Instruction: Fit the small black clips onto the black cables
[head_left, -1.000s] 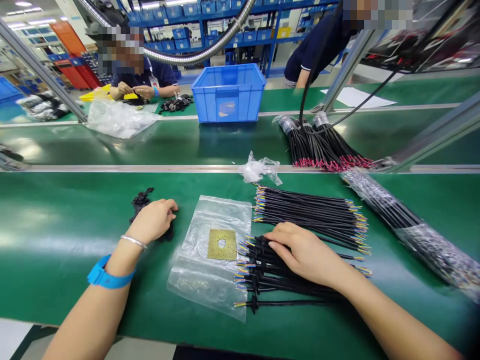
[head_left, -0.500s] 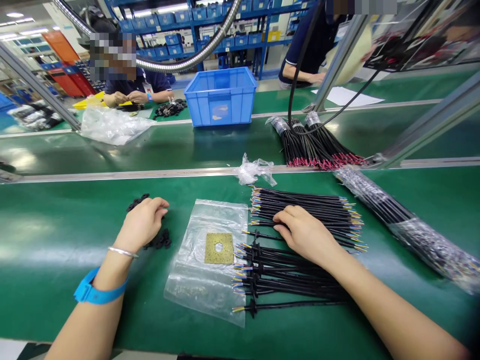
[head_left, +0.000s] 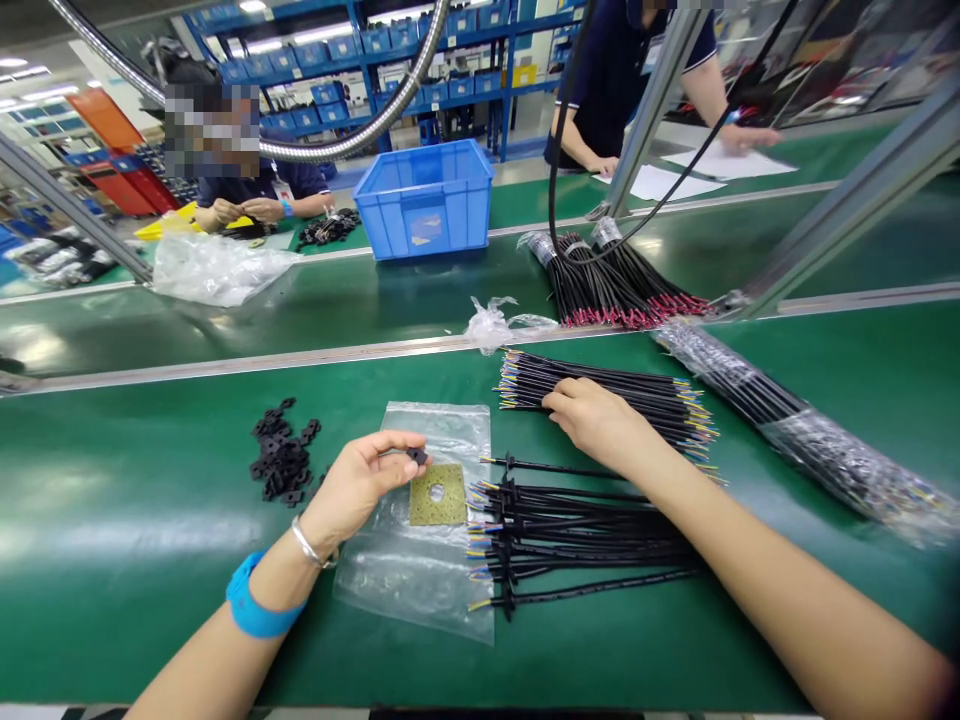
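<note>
Between the thumb and fingers of my left hand (head_left: 360, 490) is a small black plastic clip (head_left: 417, 456), held above the clear bag. A tan square plate with a round hole (head_left: 450, 505) lies on that bag (head_left: 412, 590). My right hand (head_left: 596, 415) has its fingers closed at the near edge of a row of black cables (head_left: 637, 385) with bare coloured wire ends; its fingertips pinch a cable there. Nearer me lie several black cables fitted with black clips (head_left: 585, 540). A pile of loose black clips (head_left: 281, 455) is left of my left hand.
A plastic-wrapped cable bundle (head_left: 810, 430) lies to the right. Behind the metal rail are red-tipped cable bundles (head_left: 615, 285) and a blue bin (head_left: 427, 215). Crumpled plastic (head_left: 491, 325) rests on the rail. Two people work across the bench; a metal post (head_left: 652, 110) stands there.
My left hand has moved right from the clip pile to above the bag, now holding a black clip. My right hand stays at the cable row. The view has shifted slightly.
</note>
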